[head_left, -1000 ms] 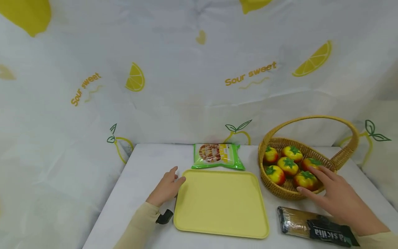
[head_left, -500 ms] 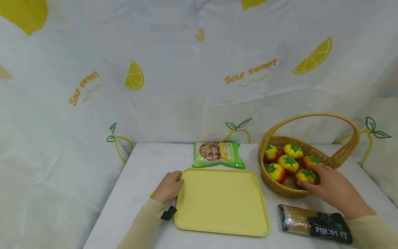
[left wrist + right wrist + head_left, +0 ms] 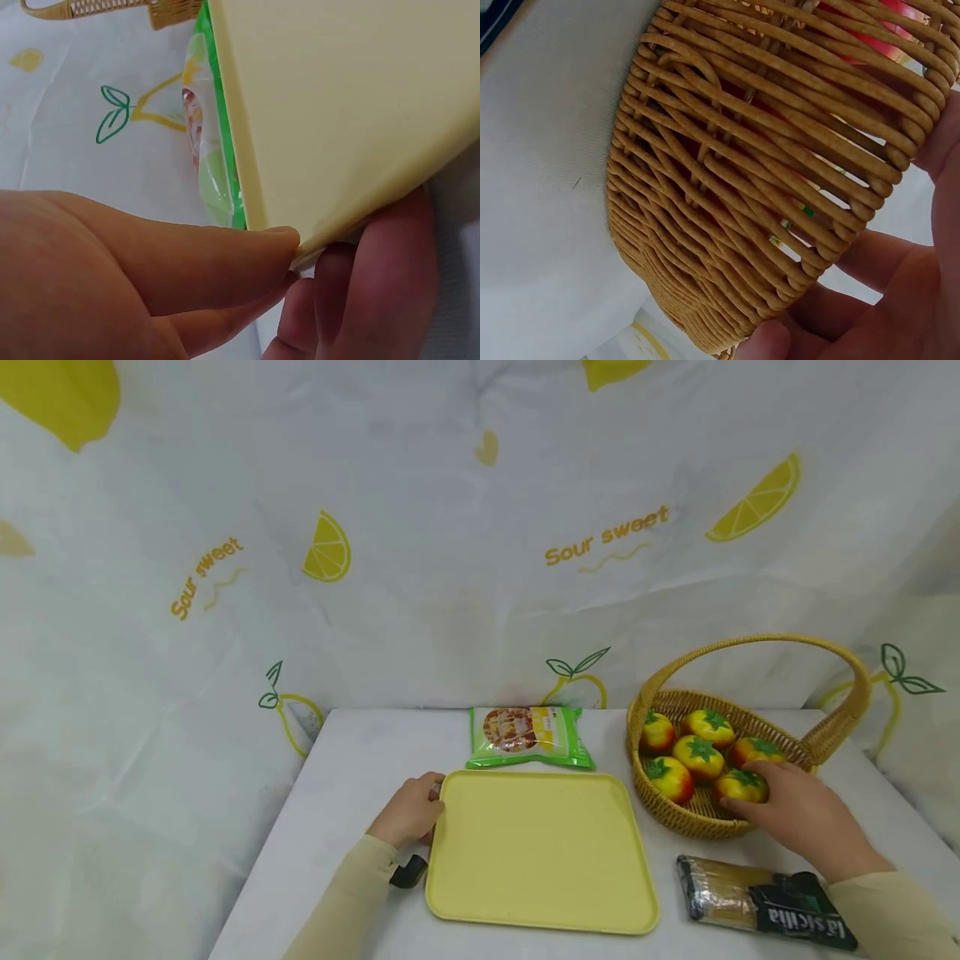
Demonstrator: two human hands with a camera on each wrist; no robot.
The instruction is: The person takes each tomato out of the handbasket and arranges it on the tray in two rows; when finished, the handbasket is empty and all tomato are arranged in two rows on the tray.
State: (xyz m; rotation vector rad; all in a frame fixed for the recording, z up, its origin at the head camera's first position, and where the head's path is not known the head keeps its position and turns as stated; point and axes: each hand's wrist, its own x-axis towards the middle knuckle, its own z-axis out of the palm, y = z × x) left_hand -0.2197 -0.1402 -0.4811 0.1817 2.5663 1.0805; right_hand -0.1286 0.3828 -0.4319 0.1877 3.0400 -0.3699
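Note:
My left hand (image 3: 408, 810) holds the left edge of a yellow rectangular tray (image 3: 540, 860), near its far corner. In the left wrist view, the thumb meets the rim of the tray (image 3: 337, 112) while other fingers curl below it. At the right, my right hand (image 3: 808, 817) reaches over the near rim of a wicker basket (image 3: 678, 823). Its thumb and fingers curve round a yellow-and-red fruit (image 3: 738, 785) with a green leafy top. The woven side of the basket (image 3: 742, 165) hides most of that grasp in the right wrist view.
Several similar fruits (image 3: 699, 758) share the basket, under its tall arched handle (image 3: 750, 642). Behind the tray lies a green-edged food packet (image 3: 525, 735). A pack of spaghetti (image 3: 765, 903) lies in front of the basket, partly behind the right sleeve. A lemon-print cloth (image 3: 450, 568) hangs behind.
My left hand has moved in from beside the tray and taken hold of its edge. My right hand has closed from spread fingers onto the near right fruit.

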